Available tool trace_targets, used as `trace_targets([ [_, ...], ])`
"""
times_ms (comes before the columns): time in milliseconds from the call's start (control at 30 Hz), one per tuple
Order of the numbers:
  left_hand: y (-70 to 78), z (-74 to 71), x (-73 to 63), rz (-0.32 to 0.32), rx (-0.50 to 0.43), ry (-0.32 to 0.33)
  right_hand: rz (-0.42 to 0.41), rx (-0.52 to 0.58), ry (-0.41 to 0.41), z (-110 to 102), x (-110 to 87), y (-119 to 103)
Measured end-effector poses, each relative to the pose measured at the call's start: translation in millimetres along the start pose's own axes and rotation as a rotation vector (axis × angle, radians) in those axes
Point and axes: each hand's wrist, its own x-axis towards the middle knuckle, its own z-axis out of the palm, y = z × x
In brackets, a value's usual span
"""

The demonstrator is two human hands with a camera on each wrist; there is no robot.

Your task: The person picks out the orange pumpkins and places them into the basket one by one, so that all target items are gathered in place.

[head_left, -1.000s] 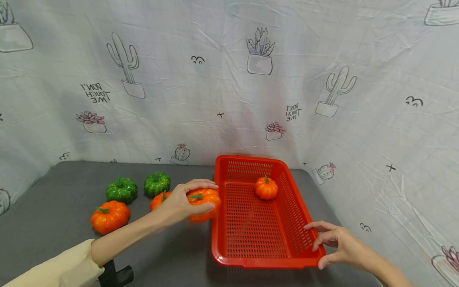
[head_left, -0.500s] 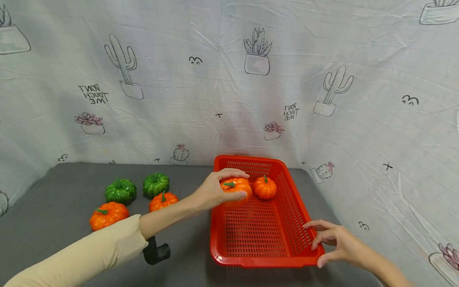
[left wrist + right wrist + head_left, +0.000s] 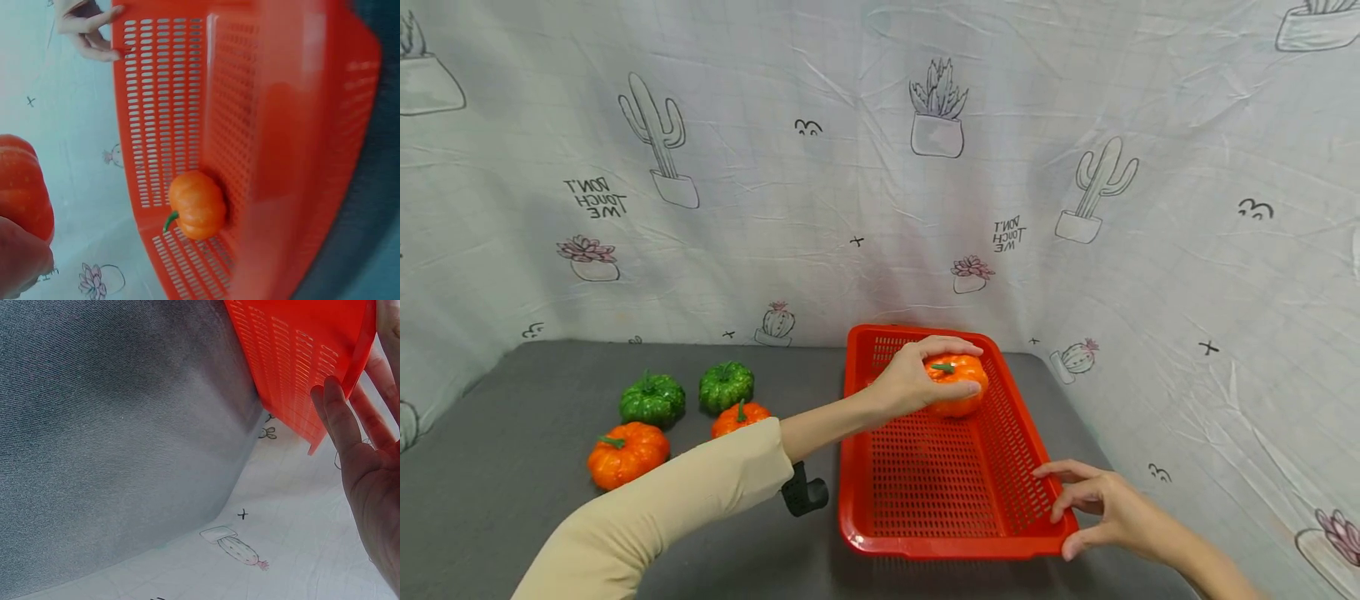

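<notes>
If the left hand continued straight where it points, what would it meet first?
By the head view, the basket's right rim; but the left hand, gripping an orange pumpkin, might pass above towards the curtain: height is unclear.

Head and closer wrist views share the basket (image 3: 951, 547).

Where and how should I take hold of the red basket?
Probably grip the red basket by its rim, midway along both long sides, coming from left and right: the rim flares outward past the perforated walls, giving an edge to hook.
</notes>
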Motion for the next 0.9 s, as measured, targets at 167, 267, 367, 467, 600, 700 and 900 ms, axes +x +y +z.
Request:
trace_targets([
  [167, 3.2, 14.0, 22.4, 0.025, -0.033, 0.015, 0.000, -0.018, 0.002, -1, -1.3, 1],
  [267, 2.1, 23.8, 34.7, 0.033, -0.072, 0.017, 0.002, -0.025, 0.003, -2, -2.1, 1],
  [367, -4.0, 32.8, 47.4, 0.069, -0.095, 0.001, 0.017, -0.023, 0.010, -2, -3.0, 1],
  [467, -13.9, 38.6, 59.3, 0.124, -0.089, -0.038, 0.021, -0.018, 0.015, -2, -3.2, 1],
  [600, -28.8, 42.3, 72.0, 0.157, -0.105, -0.135, 0.003, -0.024, 0.018, -2, -2.9, 2],
  [700, -39.1, 43.3, 79.6, 0.146, -0.111, -0.214, 0.001, -0.033, 0.021, -1, -3.5, 3],
  [900, -58.2, 38.8, 89.1, 0.095, -0.117, -0.340, -0.001, -0.053, 0.023, -1, -3.4, 2],
])
